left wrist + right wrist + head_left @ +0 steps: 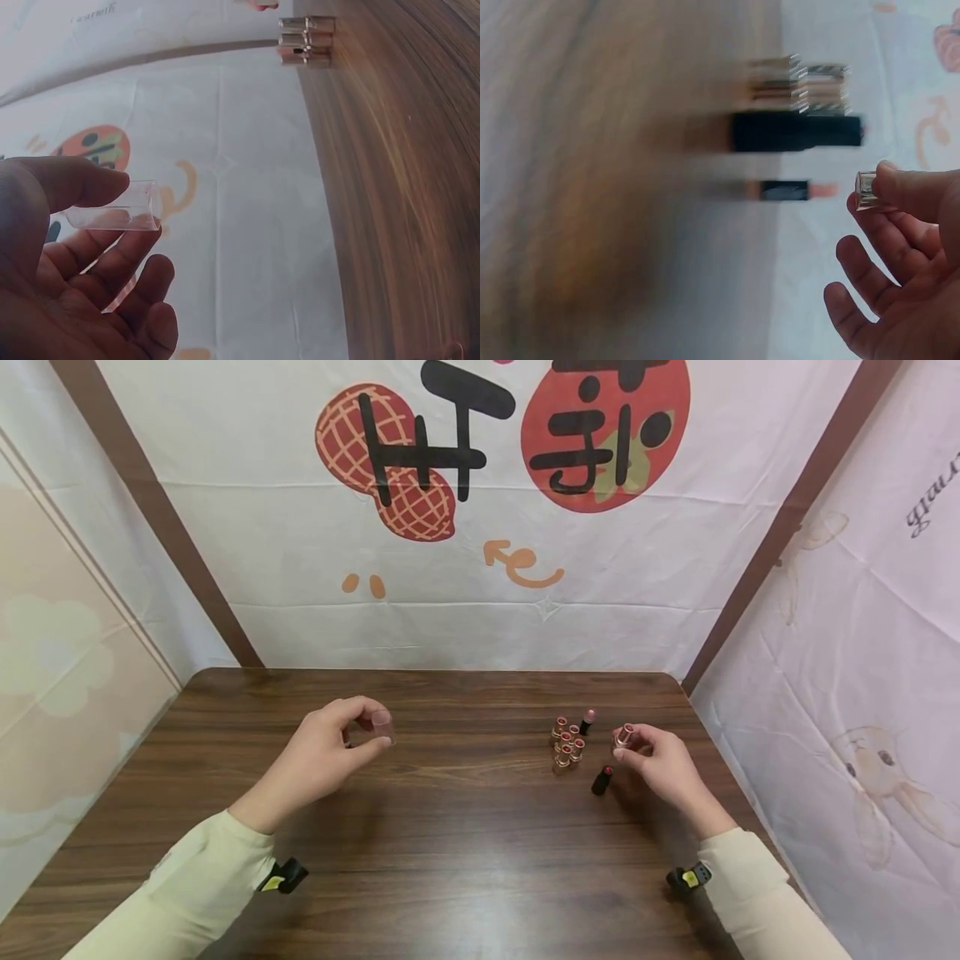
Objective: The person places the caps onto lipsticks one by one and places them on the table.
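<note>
My left hand is raised over the left of the table, pinching a clear, hollow lipstick cap between thumb and fingertips. On the right side, my right hand pinches a small rose-gold lipstick with a clear base; fingers hide part of it in the right wrist view. Just left of that hand stands a black lipstick with a red tip. Behind it is a second black lipstick with a pink tip. Several rose-gold lipsticks stand upright in a tight cluster beside them.
The brown wood-grain table reaches back to a white printed cloth. Another cloth wall hangs along the right edge. Each wrist wears a dark band, such as the right strap.
</note>
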A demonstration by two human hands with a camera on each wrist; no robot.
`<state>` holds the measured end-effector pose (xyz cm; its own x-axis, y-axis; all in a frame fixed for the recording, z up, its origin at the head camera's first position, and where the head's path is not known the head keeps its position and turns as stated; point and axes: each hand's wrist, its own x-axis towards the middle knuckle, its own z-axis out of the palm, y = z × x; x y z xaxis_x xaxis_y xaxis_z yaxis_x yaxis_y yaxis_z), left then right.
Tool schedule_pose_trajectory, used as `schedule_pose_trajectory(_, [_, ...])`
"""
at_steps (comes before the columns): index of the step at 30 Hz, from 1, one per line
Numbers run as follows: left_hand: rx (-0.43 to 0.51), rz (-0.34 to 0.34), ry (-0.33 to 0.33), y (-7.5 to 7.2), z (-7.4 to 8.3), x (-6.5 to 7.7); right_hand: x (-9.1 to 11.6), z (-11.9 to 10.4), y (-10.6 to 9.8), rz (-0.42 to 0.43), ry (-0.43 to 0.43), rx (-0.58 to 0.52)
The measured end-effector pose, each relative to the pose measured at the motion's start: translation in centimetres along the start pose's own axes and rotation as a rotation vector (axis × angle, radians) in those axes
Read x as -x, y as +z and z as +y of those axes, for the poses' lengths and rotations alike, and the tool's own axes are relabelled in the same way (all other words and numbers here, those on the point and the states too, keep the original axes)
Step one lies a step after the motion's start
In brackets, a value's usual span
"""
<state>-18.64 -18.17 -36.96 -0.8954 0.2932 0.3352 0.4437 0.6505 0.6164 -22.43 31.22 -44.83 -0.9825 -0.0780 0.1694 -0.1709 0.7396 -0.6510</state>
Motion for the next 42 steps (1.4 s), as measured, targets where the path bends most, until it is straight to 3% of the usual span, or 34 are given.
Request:
schedule_pose_trajectory(8, [0.016,-0.002,0.027,0.7,1.3,-1.1,-0.1,-4.2,0.6,-0.014,-0.066,-0.019])
schedule_pose_trajectory(16, [0.056,0.009,0.056,1.5,2.2,-2.2,-0.7,-7.7,3.3,-0.03,-0.166,-0.048])
schedule_pose_trajectory(23, [0.078,0.013,0.063,2.0,3.2,-2.8,-1.5,-10.9,6.0,-0.094,-0.235,-0.1])
schedule_pose_trajectory(28, [0.08,0.017,0.066,2.1,4.0,-3.1,-1.4,-12.0,7.6,-0.133,-0.24,-0.12])
schedule_pose_trajectory(32, [0.088,0.012,0.081,2.2,4.4,-3.6,-1.3,-12.6,8.8,-0.114,-0.259,-0.127])
schedule_pose_trajectory(42, [0.12,-0.069,0.074,3.4,4.7,-4.5,-1.4,-14.2,11.0,-0.157,-0.325,-0.148])
